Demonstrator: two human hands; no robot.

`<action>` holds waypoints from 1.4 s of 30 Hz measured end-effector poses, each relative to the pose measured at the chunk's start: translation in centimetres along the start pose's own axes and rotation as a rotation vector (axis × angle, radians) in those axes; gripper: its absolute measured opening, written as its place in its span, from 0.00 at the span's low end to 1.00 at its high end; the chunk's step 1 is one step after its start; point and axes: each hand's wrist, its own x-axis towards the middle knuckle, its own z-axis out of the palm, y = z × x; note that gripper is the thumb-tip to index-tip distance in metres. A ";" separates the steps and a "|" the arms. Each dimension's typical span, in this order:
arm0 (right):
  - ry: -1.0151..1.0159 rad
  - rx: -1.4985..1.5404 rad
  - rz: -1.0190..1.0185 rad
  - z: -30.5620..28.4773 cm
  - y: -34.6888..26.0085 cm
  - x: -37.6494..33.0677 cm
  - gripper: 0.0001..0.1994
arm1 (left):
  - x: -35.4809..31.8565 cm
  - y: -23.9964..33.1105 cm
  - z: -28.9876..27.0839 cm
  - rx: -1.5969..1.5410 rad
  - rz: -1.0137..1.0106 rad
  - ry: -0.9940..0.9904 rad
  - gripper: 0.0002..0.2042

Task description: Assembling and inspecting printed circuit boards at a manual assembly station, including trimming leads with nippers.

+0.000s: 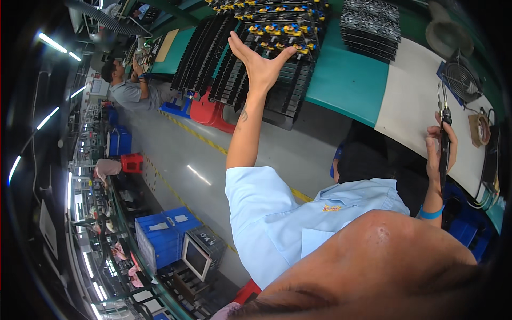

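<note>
My left hand reaches out over stacked black slotted trays, its thumb and fingers spread apart with nothing seen between them. Just beyond the fingertips are rows of small yellow and blue parts with metal shafts, set on the trays. I cannot tell whether the hand touches a tray. At the right my right hand, with a blue band on its wrist, grips a soldering iron by its black handle. Its thin metal tip points away from me, over the white part of the bench.
A black fan and a brown tape-like roll stand on the white bench top. More stacked black trays sit on the green mat. A red stool is under the bench edge. Another person works farther left.
</note>
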 end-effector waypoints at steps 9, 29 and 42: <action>0.064 -0.043 0.046 -14.1 1.8 1.3 0.25 | -2.2 8.1 7.0 0.085 -0.042 -0.016 0.76; 0.087 0.001 0.048 -27.5 4.8 3.6 0.25 | 1.1 33.0 29.1 0.276 0.193 -0.469 0.59; 0.124 -0.044 -0.004 -29.4 7.4 3.6 0.25 | -0.5 37.0 32.1 0.267 0.273 -0.407 0.65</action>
